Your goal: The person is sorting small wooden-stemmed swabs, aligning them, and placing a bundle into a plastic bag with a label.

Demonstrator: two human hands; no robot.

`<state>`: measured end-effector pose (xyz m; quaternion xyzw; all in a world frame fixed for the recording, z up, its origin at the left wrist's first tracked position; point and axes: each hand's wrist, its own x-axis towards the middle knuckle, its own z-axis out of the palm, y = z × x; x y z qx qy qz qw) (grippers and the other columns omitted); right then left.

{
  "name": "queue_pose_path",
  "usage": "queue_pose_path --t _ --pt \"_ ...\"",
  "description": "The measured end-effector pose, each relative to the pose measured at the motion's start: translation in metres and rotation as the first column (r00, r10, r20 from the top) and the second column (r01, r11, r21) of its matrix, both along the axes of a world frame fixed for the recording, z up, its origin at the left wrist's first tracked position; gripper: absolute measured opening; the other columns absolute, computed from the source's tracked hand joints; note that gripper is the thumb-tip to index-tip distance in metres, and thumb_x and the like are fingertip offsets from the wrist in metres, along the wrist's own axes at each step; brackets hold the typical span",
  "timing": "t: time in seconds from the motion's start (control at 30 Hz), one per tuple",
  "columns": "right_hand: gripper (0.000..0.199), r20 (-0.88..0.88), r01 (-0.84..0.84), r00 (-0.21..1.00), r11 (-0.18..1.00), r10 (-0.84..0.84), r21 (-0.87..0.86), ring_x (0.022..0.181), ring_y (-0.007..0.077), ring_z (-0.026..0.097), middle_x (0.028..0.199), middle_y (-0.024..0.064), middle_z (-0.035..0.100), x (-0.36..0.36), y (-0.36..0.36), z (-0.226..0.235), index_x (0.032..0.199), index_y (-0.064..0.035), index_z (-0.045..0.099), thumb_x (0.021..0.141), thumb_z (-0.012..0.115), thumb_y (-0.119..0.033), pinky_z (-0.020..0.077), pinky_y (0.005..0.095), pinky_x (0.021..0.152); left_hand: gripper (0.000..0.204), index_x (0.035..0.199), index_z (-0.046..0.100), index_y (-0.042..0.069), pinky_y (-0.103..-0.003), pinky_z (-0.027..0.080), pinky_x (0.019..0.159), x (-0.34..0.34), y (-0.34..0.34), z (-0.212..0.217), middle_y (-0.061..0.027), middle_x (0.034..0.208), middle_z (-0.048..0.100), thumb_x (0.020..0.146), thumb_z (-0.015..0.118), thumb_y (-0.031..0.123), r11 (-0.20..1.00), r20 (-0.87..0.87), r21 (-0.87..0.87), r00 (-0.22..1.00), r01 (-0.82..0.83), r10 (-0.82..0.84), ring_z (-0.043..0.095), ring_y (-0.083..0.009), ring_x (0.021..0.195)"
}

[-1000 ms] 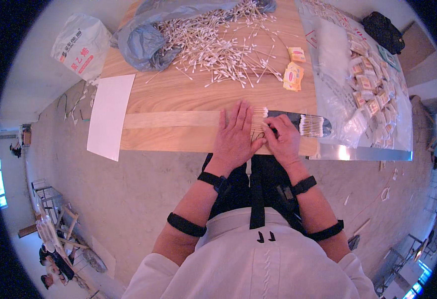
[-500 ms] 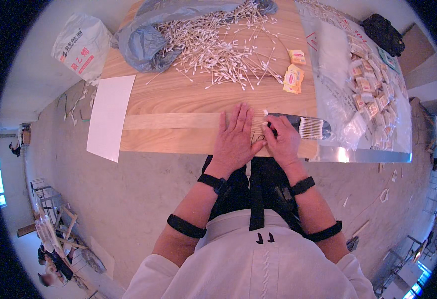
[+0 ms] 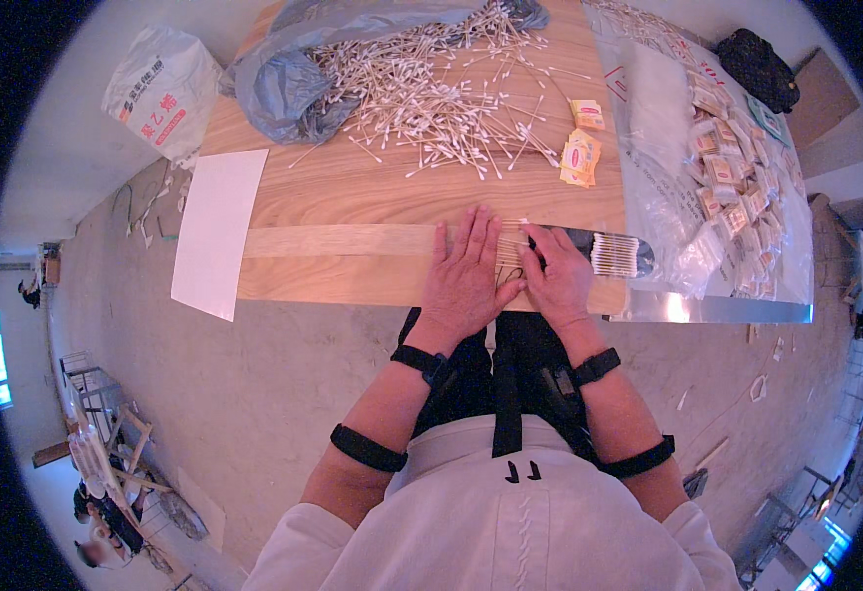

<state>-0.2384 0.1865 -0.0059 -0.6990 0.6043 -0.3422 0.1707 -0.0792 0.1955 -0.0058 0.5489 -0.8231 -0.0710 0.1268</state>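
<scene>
My left hand (image 3: 463,271) lies flat near the table's front edge, fingers stretched forward and palm down, over the end of a pale strip (image 3: 352,240). Close beside it, my right hand (image 3: 557,273) rests with bent fingers, its index finger and thumb apart. Between the two hands shows a row of cotton swabs (image 3: 510,254), partly covered by them; the right fingertips touch its right side. A dark strip (image 3: 579,238) runs out from under the right hand. On its far right part lies another neat row of cotton swabs (image 3: 614,254).
A loose heap of cotton swabs (image 3: 441,108) spills from a grey plastic bag (image 3: 279,89) at the back. Yellow cards (image 3: 579,158) lie right of it. Many small packets (image 3: 736,187) cover plastic sheeting on the right. A white sheet (image 3: 220,231) overhangs the left edge.
My right index finger has stretched forward, away from the thumb, along the swabs' right side. The left hand has hardly moved.
</scene>
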Motion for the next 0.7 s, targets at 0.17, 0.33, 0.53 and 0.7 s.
queue_pose_path --t 0.17,0.33,0.53,0.7 --pt "0.027 0.036 -0.023 0.999 0.997 0.020 0.076 0.073 0.0292 0.064 0.086 0.0093 0.062 -0.002 0.001 0.005 0.105 -0.0102 0.065 0.079 0.067 -0.017 0.0514 0.0393 0.064 0.086 0.145 0.029 -0.002 -0.053 0.011 0.116 0.000 0.000 0.002 -0.0184 0.154 0.026 0.087 0.052 0.057 1.000 0.021 0.006 1.000 0.001 -0.001 0.021 -0.0311 0.144" --pt "0.028 0.104 -0.014 0.995 0.986 -0.004 0.168 0.073 0.0286 0.065 0.087 0.0105 0.065 -0.001 -0.003 0.013 0.105 -0.0100 0.064 0.079 0.067 -0.021 0.0518 0.0398 0.065 0.086 0.145 0.029 -0.002 -0.053 0.011 0.116 0.000 0.000 0.003 -0.0185 0.154 0.026 0.087 0.052 0.057 1.000 -0.001 -0.001 1.000 -0.001 0.001 0.021 -0.0317 0.144" --pt "0.026 -0.004 -0.027 1.000 0.949 0.029 0.315 0.076 0.0311 0.066 0.088 0.0142 0.067 0.000 -0.022 0.023 0.102 -0.0067 0.064 0.084 0.064 -0.026 0.0520 0.0404 0.068 0.086 0.145 0.030 -0.002 -0.053 0.010 0.116 0.000 0.000 0.006 -0.0182 0.153 0.028 0.086 0.052 0.057 0.999 0.008 0.044 1.000 -0.011 0.011 0.019 -0.0315 0.145" --pt "0.024 -0.002 -0.006 1.000 0.974 0.007 0.226 0.081 0.0330 0.065 0.088 0.0146 0.067 0.008 -0.046 0.015 0.095 -0.0051 0.064 0.084 0.063 -0.026 0.0516 0.0435 0.071 0.087 0.146 0.029 -0.002 -0.053 0.009 0.117 0.002 0.000 0.008 -0.0188 0.153 0.027 0.086 0.052 0.057 0.998 0.067 0.062 0.998 -0.021 0.017 0.019 -0.0320 0.145"
